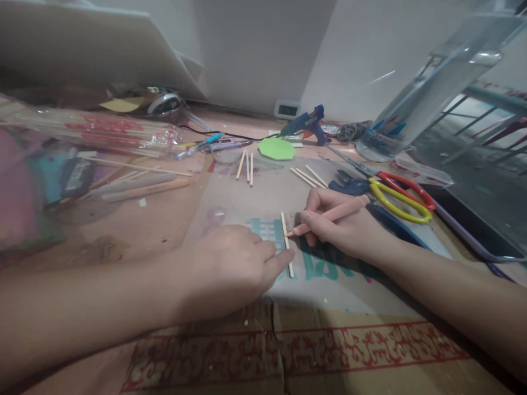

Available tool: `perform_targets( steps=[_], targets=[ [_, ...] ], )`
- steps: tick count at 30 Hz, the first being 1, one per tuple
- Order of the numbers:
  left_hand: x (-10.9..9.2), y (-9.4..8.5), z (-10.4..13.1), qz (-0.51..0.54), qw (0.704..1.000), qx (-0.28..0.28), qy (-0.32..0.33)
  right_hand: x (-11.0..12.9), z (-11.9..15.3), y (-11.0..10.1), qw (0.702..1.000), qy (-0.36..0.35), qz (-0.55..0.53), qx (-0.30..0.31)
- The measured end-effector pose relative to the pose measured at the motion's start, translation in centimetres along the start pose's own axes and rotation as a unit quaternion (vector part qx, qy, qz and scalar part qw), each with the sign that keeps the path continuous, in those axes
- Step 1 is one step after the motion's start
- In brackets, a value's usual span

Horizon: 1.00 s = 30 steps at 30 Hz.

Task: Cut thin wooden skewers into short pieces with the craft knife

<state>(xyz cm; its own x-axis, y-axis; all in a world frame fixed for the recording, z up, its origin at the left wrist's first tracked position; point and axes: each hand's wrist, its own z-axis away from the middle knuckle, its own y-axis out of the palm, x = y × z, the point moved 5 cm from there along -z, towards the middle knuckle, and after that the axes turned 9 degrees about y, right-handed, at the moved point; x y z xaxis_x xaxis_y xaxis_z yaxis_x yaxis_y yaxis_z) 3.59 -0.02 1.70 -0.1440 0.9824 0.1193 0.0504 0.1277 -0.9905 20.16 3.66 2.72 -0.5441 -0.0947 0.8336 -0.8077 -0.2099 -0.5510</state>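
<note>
A short wooden stick (284, 225) lies upright in view on a pale sheet (222, 189) with teal lettering. My left hand (230, 263) is curled, and its fingertips hold the stick down near its lower part. Wrapped around a peach-coloured pen (343, 210) is my right hand (329, 225), just right of the stick. The pen's tip meets the stick around its middle, or very nearly so. More cut sticks (251, 170) lie farther back on the sheet, with another small group (302, 178) beyond my right hand.
Red-and-yellow scissors (399, 206) and a phone (477, 225) lie right of my right hand. Behind stand a blue glue gun (304, 125), a green octagonal piece (276, 148) and a tall clear bottle (428, 88). Bagged sticks (102, 129) lie at left. Cardboard (349, 351) is in front.
</note>
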Motion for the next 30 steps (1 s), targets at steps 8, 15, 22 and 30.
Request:
perform_targets(
  steps=[8, 15, 22, 30],
  targets=[
    [-0.2, 0.2, 0.3, -0.017, 0.999, -0.033, 0.008, -0.4, 0.1, 0.0, 0.999, -0.003, -0.016, 0.034],
    [-0.3, -0.3, 0.3, -0.031, 0.998, -0.053, 0.008, -0.2, 0.0, -0.5, 0.999, -0.018, -0.034, -0.026],
    [-0.4, -0.2, 0.0, -0.036, 0.996, -0.074, 0.036, -0.8, -0.2, -0.3, 0.998, 0.000, -0.042, -0.038],
    [-0.4, -0.1, 0.2, -0.055, 0.995, -0.083, 0.025, -1.1, -0.1, -0.3, 0.999, 0.042, -0.030, -0.016]
  ],
)
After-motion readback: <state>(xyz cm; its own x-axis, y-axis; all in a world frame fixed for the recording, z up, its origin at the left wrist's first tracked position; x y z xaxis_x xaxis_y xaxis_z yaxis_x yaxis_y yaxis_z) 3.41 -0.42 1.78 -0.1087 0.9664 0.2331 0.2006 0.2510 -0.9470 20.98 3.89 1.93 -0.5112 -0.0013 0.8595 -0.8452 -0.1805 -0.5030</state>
